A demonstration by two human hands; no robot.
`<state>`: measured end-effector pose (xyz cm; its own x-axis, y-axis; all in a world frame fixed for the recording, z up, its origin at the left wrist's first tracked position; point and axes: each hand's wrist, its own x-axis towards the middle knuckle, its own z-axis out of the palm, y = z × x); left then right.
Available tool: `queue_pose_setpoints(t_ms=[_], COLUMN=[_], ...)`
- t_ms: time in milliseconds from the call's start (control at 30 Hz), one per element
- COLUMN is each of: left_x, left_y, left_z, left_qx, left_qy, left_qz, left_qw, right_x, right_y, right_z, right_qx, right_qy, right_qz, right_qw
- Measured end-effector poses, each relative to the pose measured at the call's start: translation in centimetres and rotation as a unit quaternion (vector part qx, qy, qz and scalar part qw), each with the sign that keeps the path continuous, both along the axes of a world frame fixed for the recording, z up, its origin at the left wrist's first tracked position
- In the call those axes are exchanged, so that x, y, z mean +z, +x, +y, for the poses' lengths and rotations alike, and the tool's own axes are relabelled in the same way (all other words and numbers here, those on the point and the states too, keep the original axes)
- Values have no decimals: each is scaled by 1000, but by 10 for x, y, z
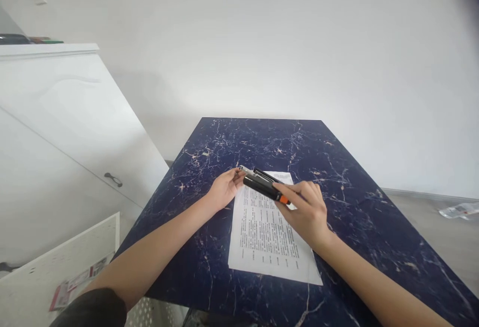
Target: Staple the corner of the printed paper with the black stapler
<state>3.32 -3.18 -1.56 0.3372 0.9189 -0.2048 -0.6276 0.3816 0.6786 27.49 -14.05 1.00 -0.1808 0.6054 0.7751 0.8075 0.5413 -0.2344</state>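
A black stapler (pixel 260 187) with an orange part at its rear is held tilted above a stack of printed paper (pixel 267 247). My right hand (pixel 309 212) is closed around the rear of the stapler, thumb below and fingers on top. A thin silvery strip shows at the stapler's far side. My left hand (pixel 226 187) is closed at the left end of that strip, fingertips pinching it by the upper left corner of the paper. The stapler and my right hand cover the upper part of the paper. Its lower part lies flat, with dense text showing.
The paper lies on a dark blue marbled table (pixel 254 142), set against a white wall. A white cabinet (pixel 75 117) with dark handles stands at left. Below it is a white perforated basket (pixel 33 277) with a red-and-white packet. A clear plastic packet (pixel 458 211) lies at far right.
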Motion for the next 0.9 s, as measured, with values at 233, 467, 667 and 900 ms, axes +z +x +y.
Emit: queue_pose_setpoints(t_ms=[233,467,667,900], left_x=[14,19,13,16], left_y=[-5,-3,-7,2], left_z=[-11,-53,-59,-59], left_qx=[196,8,-60,-60], left_qy=[225,608,664,633], left_qz=[110,357,367,395], left_qw=[948,709,648,663], right_x=[-5,-19,-19,18], right_y=[2,-7,-1,11], right_z=[14,19,25,15], right_qx=[-25,47,22,195], right_qy=[-272,-326,-341,-224], right_qz=[233,262,188,185], right_qw=[933,907,921,937])
